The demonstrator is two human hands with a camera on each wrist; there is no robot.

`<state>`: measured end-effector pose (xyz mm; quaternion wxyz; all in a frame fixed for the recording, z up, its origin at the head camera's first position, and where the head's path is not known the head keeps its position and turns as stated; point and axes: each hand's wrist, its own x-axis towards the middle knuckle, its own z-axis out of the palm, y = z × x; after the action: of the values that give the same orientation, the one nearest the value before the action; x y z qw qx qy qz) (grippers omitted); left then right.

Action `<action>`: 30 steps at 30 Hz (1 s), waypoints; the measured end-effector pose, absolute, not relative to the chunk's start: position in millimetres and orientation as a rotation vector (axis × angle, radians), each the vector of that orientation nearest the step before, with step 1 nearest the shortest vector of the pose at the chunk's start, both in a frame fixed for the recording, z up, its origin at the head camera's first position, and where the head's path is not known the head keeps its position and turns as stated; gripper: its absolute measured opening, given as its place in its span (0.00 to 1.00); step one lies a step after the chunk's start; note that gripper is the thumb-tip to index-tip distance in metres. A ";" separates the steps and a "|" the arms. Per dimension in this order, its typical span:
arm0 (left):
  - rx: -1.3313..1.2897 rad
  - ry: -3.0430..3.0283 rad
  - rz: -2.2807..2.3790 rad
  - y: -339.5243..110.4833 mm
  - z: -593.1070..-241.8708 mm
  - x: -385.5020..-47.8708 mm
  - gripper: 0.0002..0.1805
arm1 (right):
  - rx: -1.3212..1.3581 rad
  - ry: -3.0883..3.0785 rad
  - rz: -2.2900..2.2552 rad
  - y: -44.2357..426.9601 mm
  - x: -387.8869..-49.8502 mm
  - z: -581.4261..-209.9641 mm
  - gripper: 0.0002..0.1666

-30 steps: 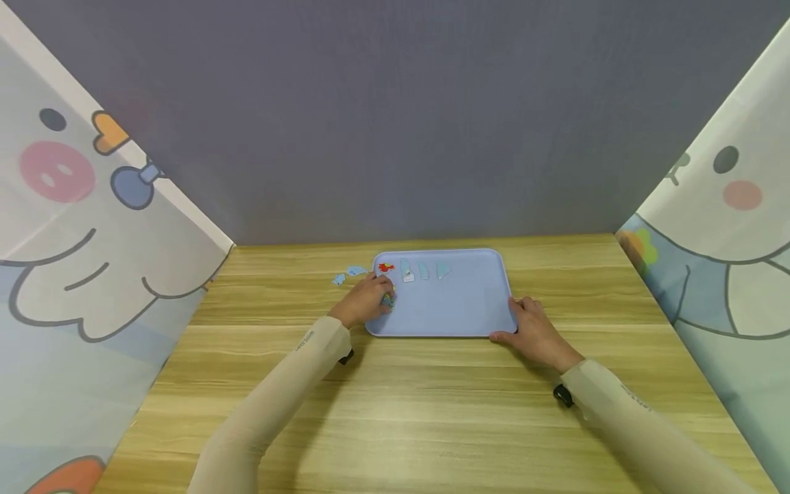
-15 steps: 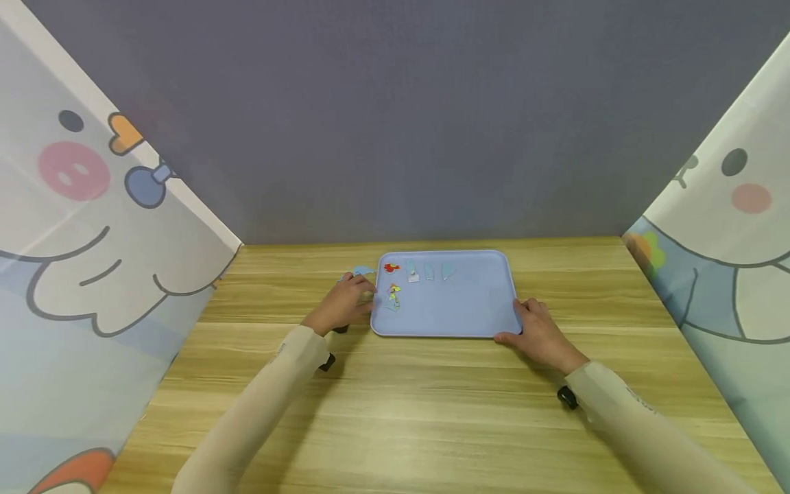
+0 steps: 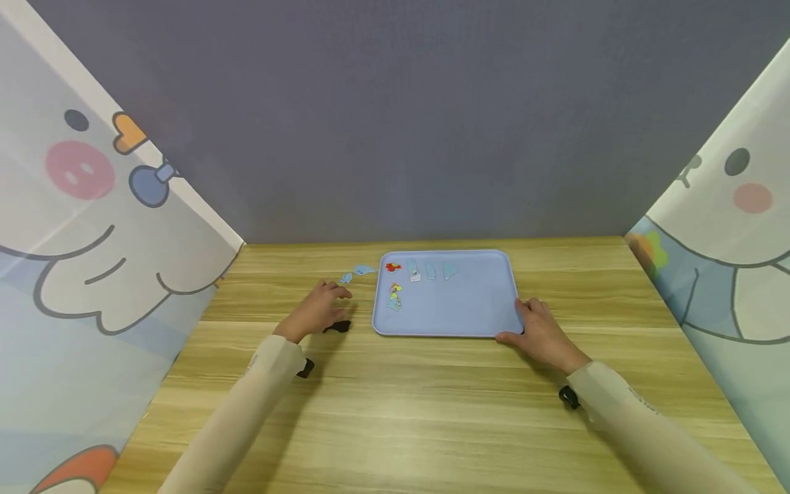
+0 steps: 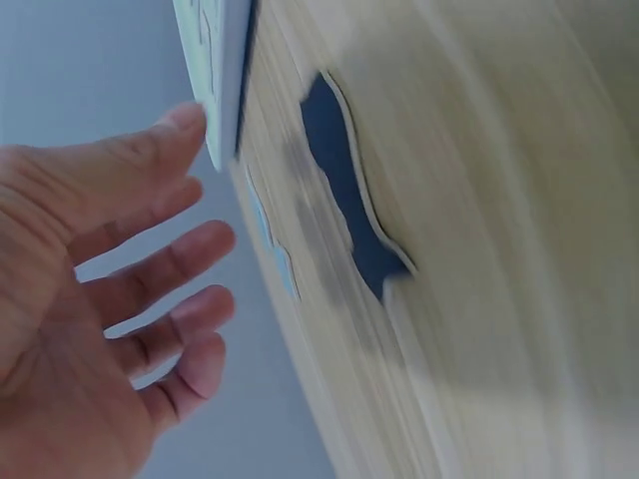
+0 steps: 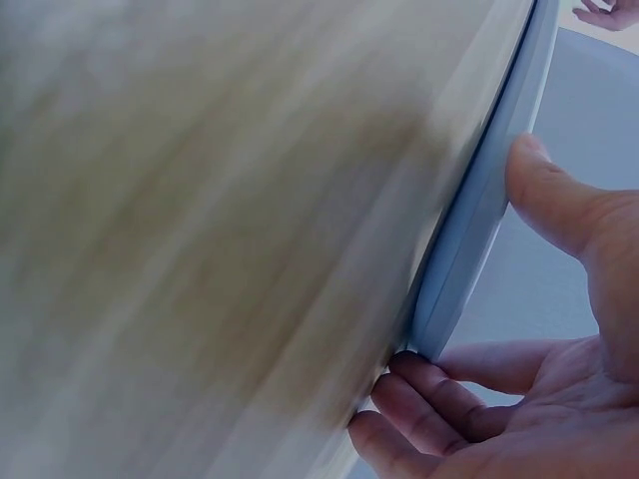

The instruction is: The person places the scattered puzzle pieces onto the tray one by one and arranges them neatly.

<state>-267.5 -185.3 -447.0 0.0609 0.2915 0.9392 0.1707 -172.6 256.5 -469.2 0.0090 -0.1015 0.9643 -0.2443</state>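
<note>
My left hand [image 3: 316,310] hovers over the table left of the tray, fingers loosely bent and apart, holding nothing. Just right of it lies a flat dark puzzle-like piece [image 3: 337,326] with a wavy edge, seen larger in the left wrist view as a dark piece [image 4: 344,185]. Two light blue pieces [image 3: 364,269] lie beyond the hand. The pale blue tray [image 3: 459,309] carries several flat pieces, among them a red one [image 3: 393,267] and a yellow one [image 3: 396,291]. My right hand [image 3: 540,336] grips the tray's near right corner, its thumb against the wall [image 5: 469,230].
The wooden table [image 3: 407,412] reaches back to a grey wall [image 3: 420,123]. Printed cartoon panels [image 3: 80,261] stand at both sides. On the tray's back part, pale blue pieces [image 3: 430,270] lie in a row right of the red one.
My left hand has come away from the yellow piece on the tray and moved left over the table. The dark piece now shows beside it. The right hand stays at the tray corner.
</note>
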 end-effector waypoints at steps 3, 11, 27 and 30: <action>0.826 2.802 0.493 -193.6 -446.9 -264.8 0.24 | -0.318 3.010 -0.764 256.6 -172.8 -468.4 0.53; 0.834 2.732 0.426 -204.7 -457.7 -261.2 0.21 | -0.333 3.022 -0.742 256.6 -172.9 -468.5 0.53; 0.792 2.775 0.482 -198.1 -468.3 -262.4 0.12 | -0.320 3.012 -0.765 257.3 -173.0 -469.5 0.53; 0.789 2.776 0.478 -196.8 -469.6 -263.1 0.16 | -0.320 3.011 -0.758 256.8 -173.0 -469.1 0.54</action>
<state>-263.1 -196.8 -469.6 0.1080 0.2680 0.9435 0.1625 -173.0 256.8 -469.1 0.0100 -0.1024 0.9646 -0.2427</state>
